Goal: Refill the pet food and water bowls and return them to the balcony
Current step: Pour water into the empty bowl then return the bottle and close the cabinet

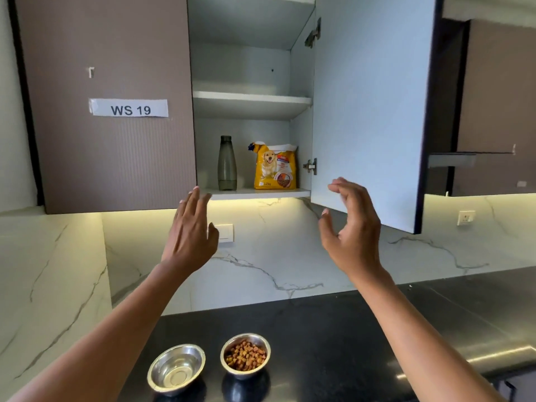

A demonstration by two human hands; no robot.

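Note:
Two steel bowls stand side by side on the black counter near its front edge. The left bowl point(176, 369) holds clear water, the right bowl point(245, 356) holds brown kibble. In the open wall cupboard a grey water bottle point(227, 163) and a yellow dog food bag point(275, 166) stand on the bottom shelf. My left hand point(191, 230) is raised below that shelf, fingers apart, holding nothing. My right hand point(352, 224) is raised beside the lower edge of the open cupboard door point(371, 97), fingers curved and empty; I cannot tell whether it touches the door.
The cupboard door swings out to the right at head height. The closed door on the left carries a label reading WS 19 point(129, 108). Marble backsplash with a switch plate point(224, 233) and a socket point(465, 218). The black counter point(348, 343) runs rightward.

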